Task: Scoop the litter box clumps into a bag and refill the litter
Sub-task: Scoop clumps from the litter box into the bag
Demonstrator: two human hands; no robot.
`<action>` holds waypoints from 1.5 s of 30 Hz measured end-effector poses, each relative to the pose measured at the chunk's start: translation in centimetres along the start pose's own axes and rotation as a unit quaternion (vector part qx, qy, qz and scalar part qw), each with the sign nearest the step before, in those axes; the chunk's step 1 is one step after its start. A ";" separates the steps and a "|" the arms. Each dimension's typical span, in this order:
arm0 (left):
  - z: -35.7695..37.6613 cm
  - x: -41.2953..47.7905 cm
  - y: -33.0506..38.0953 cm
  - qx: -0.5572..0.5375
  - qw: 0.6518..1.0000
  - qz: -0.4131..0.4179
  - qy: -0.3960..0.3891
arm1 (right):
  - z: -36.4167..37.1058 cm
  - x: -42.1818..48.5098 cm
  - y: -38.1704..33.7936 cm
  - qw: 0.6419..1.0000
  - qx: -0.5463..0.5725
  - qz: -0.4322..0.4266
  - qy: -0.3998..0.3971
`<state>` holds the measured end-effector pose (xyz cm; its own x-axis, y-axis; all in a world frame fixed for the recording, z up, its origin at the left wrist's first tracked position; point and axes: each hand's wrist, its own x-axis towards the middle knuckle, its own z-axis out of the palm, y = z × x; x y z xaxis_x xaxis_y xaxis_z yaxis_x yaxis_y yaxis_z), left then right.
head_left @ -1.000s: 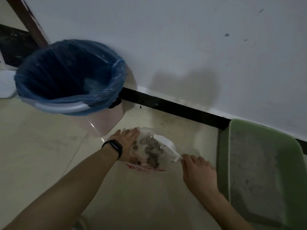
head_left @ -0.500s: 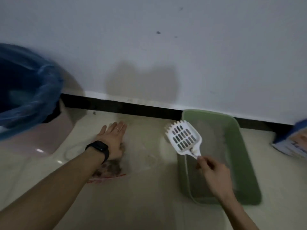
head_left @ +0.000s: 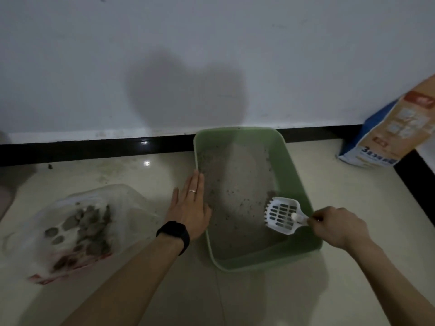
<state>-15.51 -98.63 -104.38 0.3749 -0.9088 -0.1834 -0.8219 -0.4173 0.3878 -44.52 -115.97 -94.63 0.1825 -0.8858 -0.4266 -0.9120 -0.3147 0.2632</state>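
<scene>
Left hand shifted from clear plastic bag to green litter box rim, fingers flat; right hand grips white slotted scoop.

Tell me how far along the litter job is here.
Done: grey clumps already lie in the clear bag. In hand: the right hand holds the white scoop inside the green litter box, the left hand flat against its rim. Left: refilling; the litter sack sits by the wall, untouched.
</scene>
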 end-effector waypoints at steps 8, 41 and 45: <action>1.2 -0.2 0.6 0.023 0.999 -0.022 0.042 | 4.0 3.8 -12.7 0.974 0.202 -0.096 -0.023; 0.0 -0.6 1.1 0.054 0.997 -0.045 0.017 | 3.2 4.7 -23.2 0.650 0.749 0.070 -0.108; 0.1 -0.5 1.2 0.059 0.997 -0.050 0.011 | 4.6 4.6 -21.3 0.713 0.701 0.008 -0.009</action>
<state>-16.72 -98.62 -103.88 0.4653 -0.8635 -0.1946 -0.8244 -0.5028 0.2598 -25.92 -111.74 -106.15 0.1743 -0.8768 -0.4481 -0.3865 0.3577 -0.8501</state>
